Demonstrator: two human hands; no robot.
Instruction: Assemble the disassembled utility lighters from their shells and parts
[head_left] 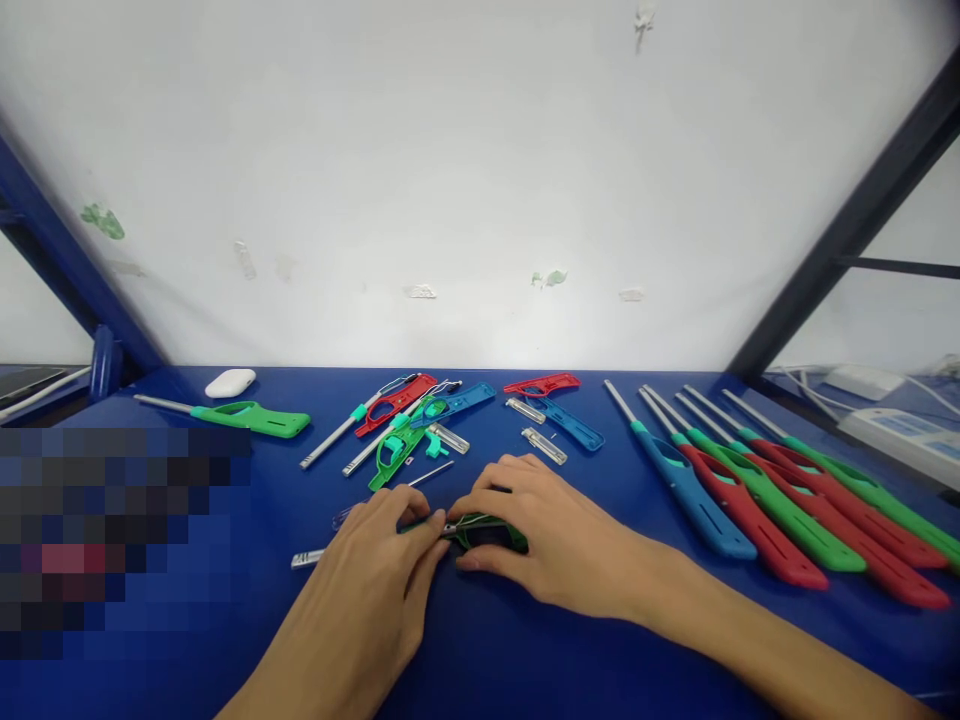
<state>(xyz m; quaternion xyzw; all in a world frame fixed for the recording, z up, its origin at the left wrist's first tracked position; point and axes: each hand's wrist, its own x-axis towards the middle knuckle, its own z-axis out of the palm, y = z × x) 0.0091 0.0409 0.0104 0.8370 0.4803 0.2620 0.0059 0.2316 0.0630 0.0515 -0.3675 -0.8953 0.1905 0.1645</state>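
In left grip (382,560): silver tube (306,559), pinched, tip protruding left | in right grip (544,535): green lighter shell (516,540), held narrowly | beyond both grips: loose shells (454,404) | right of both: whole lighters (791,516)

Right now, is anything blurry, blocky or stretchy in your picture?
In the head view, blocky squares cover the lower left; in the head view, lighters toward the right edge look stretched, and the white power strip looks soft; in the head view, the left hand and right hand partly hide the dark green part, so its details are unclear.
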